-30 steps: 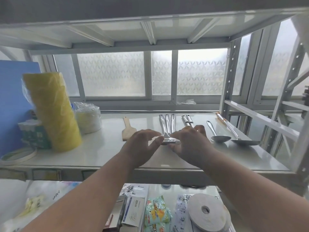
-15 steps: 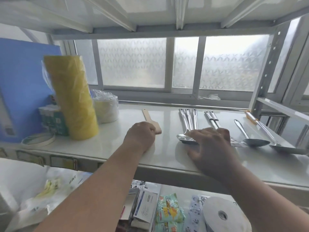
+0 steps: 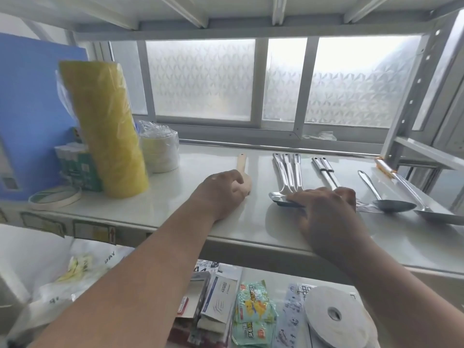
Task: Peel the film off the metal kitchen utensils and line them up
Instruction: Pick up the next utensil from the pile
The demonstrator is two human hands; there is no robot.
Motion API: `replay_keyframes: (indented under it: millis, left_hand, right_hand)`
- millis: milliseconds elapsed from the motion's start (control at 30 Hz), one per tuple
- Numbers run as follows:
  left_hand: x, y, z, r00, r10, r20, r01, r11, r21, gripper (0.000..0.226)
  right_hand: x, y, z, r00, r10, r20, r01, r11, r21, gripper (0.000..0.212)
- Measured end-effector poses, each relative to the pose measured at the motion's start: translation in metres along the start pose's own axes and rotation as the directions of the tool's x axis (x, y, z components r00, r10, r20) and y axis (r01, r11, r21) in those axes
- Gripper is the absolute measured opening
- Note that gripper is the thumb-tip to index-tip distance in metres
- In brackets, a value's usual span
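- Head view: your left hand (image 3: 222,194) lies curled over the wooden spatula (image 3: 243,172) blade on the shelf (image 3: 175,209); whether it grips, you cannot tell.
- Your right hand (image 3: 324,209) rests relaxed, fingers on the metal spoons (image 3: 286,179), lined up beside the ladle (image 3: 386,197).

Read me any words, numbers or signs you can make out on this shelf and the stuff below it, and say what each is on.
"DAY": on the white plastic bag on the lower left.
Red arrow sign pointing up: on the label stuck to the white metal shelf's front edge.
Print on the green snack packets, the white paper box and the green carton: too blurred to read.
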State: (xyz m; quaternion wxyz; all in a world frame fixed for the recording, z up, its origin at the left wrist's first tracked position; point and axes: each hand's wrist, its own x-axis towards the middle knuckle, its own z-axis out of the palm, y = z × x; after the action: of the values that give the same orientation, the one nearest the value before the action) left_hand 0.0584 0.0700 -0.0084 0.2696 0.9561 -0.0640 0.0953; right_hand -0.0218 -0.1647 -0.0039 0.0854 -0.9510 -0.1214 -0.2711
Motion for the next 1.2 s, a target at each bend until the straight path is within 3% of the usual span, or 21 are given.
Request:
replay_keyframes:
  millis: [133,333,533,700,767,1100,1200]
  left_hand:
    - [0.001,0.001,-0.002,0.999,-0.011,0.044,0.009,0.999,0.047,0.046]
    - [0.000,-0.003,-0.012,0.995,-0.096,-0.003,0.096,0.995,0.016,0.031]
    - [-0.003,-0.026,-0.033,0.992,-0.124,-0.022,0.125,0.990,0.066,0.031]
    - [-0.009,-0.067,-0.065,0.984,-0.175,0.027,0.174,0.984,0.028,0.046]
    - [-0.010,-0.084,-0.075,0.981,-0.192,0.013,0.191,0.980,0.050,0.041]
    - [-0.005,-0.102,-0.069,0.993,-0.104,-0.052,0.109,0.989,0.104,0.038]
    - [-0.006,-0.100,-0.068,0.994,-0.094,-0.048,0.099,0.990,0.103,0.038]
  right_hand:
    - [0.000,0.002,0.002,1.000,-0.026,-0.013,0.026,1.000,0.009,0.052]
    - [0.000,-0.003,-0.002,0.996,-0.080,-0.036,0.082,0.994,0.072,0.022]
    - [0.017,-0.020,0.013,0.983,-0.181,0.016,0.182,0.980,-0.076,0.018]
    - [0.041,-0.049,0.028,0.977,-0.211,0.034,0.213,0.974,-0.075,0.017]
    - [0.048,-0.063,0.032,0.971,-0.238,0.036,0.240,0.969,-0.062,0.020]
    - [0.053,-0.082,0.048,0.960,-0.250,-0.127,0.262,0.961,0.085,0.016]
    - [0.050,-0.082,0.049,0.963,-0.241,-0.118,0.246,0.968,0.037,0.019]
